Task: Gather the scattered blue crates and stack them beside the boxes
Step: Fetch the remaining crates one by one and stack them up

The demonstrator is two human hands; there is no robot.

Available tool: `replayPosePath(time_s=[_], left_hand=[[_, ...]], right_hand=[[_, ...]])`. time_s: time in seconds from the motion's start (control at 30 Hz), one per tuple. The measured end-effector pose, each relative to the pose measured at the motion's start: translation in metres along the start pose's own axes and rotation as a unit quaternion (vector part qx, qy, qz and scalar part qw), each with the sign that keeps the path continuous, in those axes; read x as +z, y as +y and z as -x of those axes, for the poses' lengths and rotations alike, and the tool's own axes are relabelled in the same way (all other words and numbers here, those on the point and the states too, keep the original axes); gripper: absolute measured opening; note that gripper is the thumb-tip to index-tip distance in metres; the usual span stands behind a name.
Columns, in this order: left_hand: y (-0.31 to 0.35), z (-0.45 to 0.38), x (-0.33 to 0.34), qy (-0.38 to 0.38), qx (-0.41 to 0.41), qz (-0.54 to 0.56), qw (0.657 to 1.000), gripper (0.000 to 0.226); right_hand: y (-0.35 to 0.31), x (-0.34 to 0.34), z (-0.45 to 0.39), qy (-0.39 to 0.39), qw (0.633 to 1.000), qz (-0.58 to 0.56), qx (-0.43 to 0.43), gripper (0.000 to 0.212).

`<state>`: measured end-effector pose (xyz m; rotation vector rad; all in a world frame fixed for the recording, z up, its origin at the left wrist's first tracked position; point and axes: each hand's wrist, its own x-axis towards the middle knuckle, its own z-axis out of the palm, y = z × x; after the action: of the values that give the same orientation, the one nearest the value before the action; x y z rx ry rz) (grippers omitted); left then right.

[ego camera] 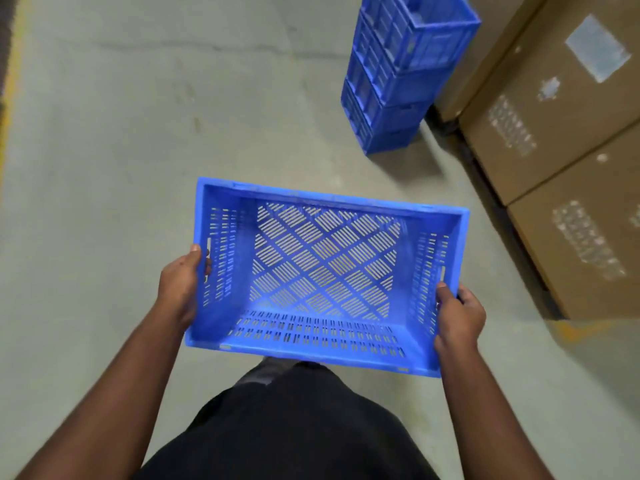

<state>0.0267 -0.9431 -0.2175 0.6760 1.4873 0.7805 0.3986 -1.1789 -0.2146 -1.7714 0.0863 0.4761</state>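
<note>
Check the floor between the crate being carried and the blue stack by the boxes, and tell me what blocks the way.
Nothing visible does. Both hands, left and right, hold the crate; only bare floor lies between it and the stack beside the cardboard boxes.

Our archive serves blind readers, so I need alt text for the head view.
Two bare hands, left hand and right hand, hold an empty blue crate by its short ends above a grey floor. Ahead to the right, a stack of blue crates stands beside cardboard boxes.
</note>
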Motion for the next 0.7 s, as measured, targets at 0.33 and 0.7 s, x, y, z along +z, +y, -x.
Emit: replayPosePath(time_s=[0.33,0.7], left_hand=[[0.195,-0.193,0.126,0.037,0.027,-0.011,0.999,0.04],[0.382,-0.396,0.311,0.081,0.106,-0.029,0.991,0.044]], right_hand=[[-0.126,0.24,-0.148,-0.02,0.999,-0.03,-0.012,0.022],[-0.255,0.501,-0.36,-0.062,0.996,-0.06,-0.034,0.015]])
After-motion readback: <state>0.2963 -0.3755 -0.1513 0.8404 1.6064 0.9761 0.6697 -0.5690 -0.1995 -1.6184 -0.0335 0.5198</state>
